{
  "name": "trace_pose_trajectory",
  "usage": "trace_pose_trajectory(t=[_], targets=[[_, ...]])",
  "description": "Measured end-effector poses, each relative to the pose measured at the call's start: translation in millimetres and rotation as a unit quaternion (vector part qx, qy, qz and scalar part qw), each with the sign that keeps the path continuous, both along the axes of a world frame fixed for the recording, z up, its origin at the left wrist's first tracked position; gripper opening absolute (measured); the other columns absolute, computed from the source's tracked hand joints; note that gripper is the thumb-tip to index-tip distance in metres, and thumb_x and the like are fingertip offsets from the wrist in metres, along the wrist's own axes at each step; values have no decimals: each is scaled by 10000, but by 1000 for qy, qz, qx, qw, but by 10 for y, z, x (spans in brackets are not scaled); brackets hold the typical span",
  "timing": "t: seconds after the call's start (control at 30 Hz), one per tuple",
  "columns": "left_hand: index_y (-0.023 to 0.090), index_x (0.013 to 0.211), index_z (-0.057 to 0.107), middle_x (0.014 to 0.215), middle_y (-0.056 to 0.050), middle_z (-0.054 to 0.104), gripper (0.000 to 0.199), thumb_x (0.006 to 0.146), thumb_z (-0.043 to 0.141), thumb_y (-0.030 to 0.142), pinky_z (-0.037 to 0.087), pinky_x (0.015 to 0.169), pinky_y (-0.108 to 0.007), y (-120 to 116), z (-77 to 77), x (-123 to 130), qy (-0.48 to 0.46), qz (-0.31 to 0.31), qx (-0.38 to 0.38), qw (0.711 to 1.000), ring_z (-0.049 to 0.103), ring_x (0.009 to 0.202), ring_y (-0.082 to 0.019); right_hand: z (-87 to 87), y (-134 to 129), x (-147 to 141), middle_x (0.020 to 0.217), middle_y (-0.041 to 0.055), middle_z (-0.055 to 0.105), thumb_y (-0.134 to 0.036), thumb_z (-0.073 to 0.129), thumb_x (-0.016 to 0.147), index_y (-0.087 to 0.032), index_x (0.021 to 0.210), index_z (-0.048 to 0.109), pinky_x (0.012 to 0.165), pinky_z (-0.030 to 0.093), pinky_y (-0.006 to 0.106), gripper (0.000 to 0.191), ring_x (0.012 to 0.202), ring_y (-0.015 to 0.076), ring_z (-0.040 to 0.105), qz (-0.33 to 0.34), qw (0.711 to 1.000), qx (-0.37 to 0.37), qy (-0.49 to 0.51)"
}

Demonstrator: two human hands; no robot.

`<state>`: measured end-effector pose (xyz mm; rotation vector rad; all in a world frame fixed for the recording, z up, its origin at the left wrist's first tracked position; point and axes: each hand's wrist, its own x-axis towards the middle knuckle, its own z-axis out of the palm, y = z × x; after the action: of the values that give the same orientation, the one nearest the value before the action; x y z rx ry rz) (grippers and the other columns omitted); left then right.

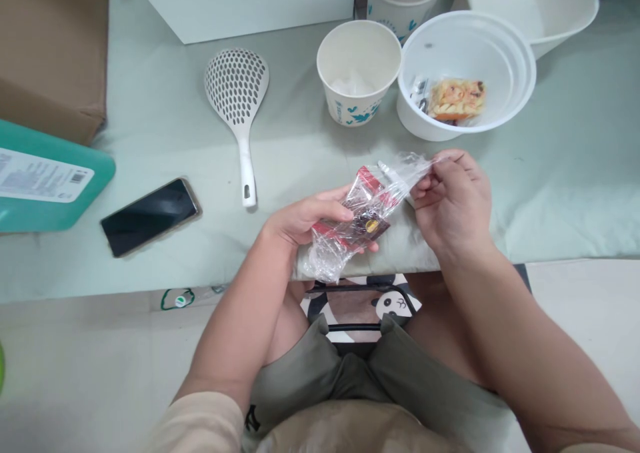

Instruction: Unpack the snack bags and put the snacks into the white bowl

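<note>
My left hand [323, 216] grips a flat red and dark brown packet [369, 225] near the table's front edge, thumb on top. Clear plastic wrap [327, 259] covers the packet and hangs crumpled below it. My right hand [453, 203] is closed, pinching the far end of this wrap, which stretches taut between both hands. Just beyond, a paper cup [360, 73] with blue leaf prints holds something whitish. Beside it, a white round bowl [517, 83] contains a wrapped yellowish snack [457, 99] and small packets.
A white slotted skimmer [243, 119] and a black phone [153, 216] lie to the left, near a green container [55, 206] and a brown box [55, 46]. Stacked paper cups [405, 6], a white tub [565, 13] and a white box [250, 3] stand behind.
</note>
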<state>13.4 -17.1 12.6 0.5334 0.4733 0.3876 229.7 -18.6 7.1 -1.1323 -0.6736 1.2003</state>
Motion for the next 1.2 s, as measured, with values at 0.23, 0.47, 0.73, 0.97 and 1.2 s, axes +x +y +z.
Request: trace_pose_trajectory(t=[0.23, 0.47, 0.73, 0.97, 1.2], targets=[[177, 1284, 598, 1064, -105, 787, 669, 680, 862, 290, 632, 720, -375, 2, -22, -36, 5, 16, -17, 1000, 816, 852, -333, 20, 7, -24, 638, -64, 496, -301, 765, 749, -249, 782, 565, 506, 410, 214, 209, 525, 84, 481, -20, 998, 49, -40], [183, 1396, 557, 1099, -120, 795, 691, 793, 809, 408, 627, 771, -401, 0, -31, -1, -19, 44, 12, 999, 812, 883, -321, -5, -92, -27, 713, -45, 484, -249, 649, 877, -269, 924, 605, 528, 394, 263, 68, 557, 110, 465, -66, 972, 153, -166], [195, 1268, 644, 1001, -90, 800, 507, 841, 823, 404, 631, 730, -345, -7, -36, 23, -28, 27, 34, 999, 796, 863, -265, 52, -274, -93, 592, -78, 594, -106, 627, 845, -282, 983, 727, 518, 419, 260, 245, 480, 94, 484, 108, 850, 255, -448], [163, 1384, 589, 1040, -105, 794, 624, 823, 739, 390, 654, 776, -442, 26, 56, 28, 27, 121, 33, 992, 792, 833, -287, 90, -316, -60, 588, -56, 652, -129, 636, 823, -266, 845, 757, 524, 468, 287, 184, 485, 124, 578, 90, 907, 169, -376], [131, 1295, 627, 958, -112, 808, 546, 814, 611, 388, 637, 654, -409, 97, 67, -43, 27, 153, -18, 988, 810, 785, -349, 85, -278, -54, 653, -29, 643, -176, 626, 868, -265, 797, 701, 530, 476, 288, 136, 529, 125, 596, 45, 959, 130, -247]])
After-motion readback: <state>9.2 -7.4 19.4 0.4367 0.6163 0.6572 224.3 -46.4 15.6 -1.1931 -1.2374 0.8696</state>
